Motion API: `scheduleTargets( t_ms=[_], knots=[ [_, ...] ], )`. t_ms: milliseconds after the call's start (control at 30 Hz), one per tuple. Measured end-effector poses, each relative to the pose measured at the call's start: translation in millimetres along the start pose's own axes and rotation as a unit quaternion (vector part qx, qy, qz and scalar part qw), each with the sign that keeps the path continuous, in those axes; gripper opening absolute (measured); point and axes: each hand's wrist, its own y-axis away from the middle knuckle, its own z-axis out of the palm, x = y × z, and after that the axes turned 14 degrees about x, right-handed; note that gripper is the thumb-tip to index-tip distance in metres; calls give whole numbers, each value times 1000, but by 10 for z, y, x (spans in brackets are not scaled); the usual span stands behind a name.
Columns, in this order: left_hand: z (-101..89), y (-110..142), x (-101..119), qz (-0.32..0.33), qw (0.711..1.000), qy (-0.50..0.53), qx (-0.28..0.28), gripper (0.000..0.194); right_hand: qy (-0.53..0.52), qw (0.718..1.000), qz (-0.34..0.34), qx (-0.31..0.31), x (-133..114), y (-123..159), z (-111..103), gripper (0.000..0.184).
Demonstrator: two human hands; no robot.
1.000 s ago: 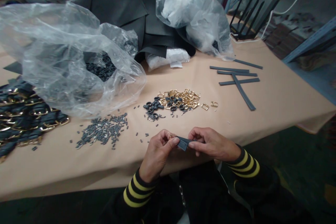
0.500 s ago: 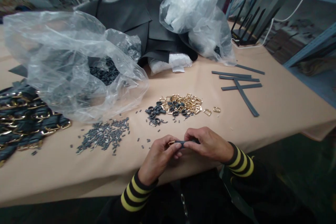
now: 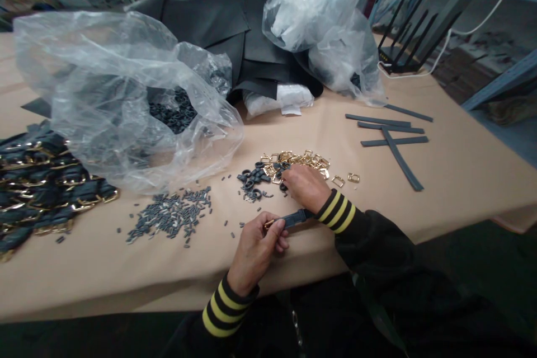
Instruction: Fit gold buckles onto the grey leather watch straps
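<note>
My left hand (image 3: 257, 243) is closed in a pinch on one end of a short dark grey strap (image 3: 296, 218), with a gold buckle (image 3: 268, 225) at that end beside my thumb. The strap's other end points right, under my right wrist. My right hand (image 3: 308, 184) reaches over it into the pile. Its fingers are bunched together at the dark strap loops (image 3: 254, 176), and what they pinch is hidden. Gold buckles (image 3: 316, 161) lie heaped just behind and around that hand. Two loose buckles (image 3: 338, 181) sit to its right.
Small dark pieces (image 3: 170, 215) form a pile at the left. Beyond stands a clear plastic bag (image 3: 104, 95) of dark loops. Buckled straps (image 3: 46, 190) are stacked far left. Several flat strips (image 3: 403, 156) lie right, near a router (image 3: 398, 59). Dark sheet material (image 3: 201, 17) fills the back.
My right hand has let go of the strap and moved forward and left into the pile of loops and buckles. My left hand still holds the strap, now tilted up to the right.
</note>
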Motion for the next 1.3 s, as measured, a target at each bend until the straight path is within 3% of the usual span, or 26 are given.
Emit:
scheduleTargets(
  t_ms=[233, 367, 567, 700, 867, 1000, 1167, 1233, 1300],
  knots=[
    [8, -20, -36, 16, 1000, 10, 12, 19, -1, 1000, -19, 2, -25, 154, -55, 18],
    [13, -14, -71, 21, 999, 23, 32, 21, -129, 989, 38, 69, 11, 292, -213, 7],
    [31, 43, -97, 44, 996, 31, 71, 22, -339, 930, 129, 62, -32, 693, -292, 10],
    [70, 105, -63, 61, 995, 23, 80, 21, -375, 910, 168, 62, -107, 864, -198, 12],
    [91, 166, 18, 93, 993, -18, 71, 19, -449, 870, 192, 65, -135, 906, -189, 10],
    [70, 196, 41, 119, 990, -56, 57, 18, -475, 856, 195, 62, -124, 925, -178, 6],
    [90, 243, 27, 130, 988, -57, 53, 20, -606, 757, 245, 29, -128, 941, -107, 15],
    [112, 268, 10, 135, 987, -62, 66, 21, -611, 757, 231, 23, -121, 943, -95, 14],
    [133, 287, -10, 144, 983, -82, 79, 22, -581, 787, 207, 21, -113, 942, -105, 10]
  ],
)
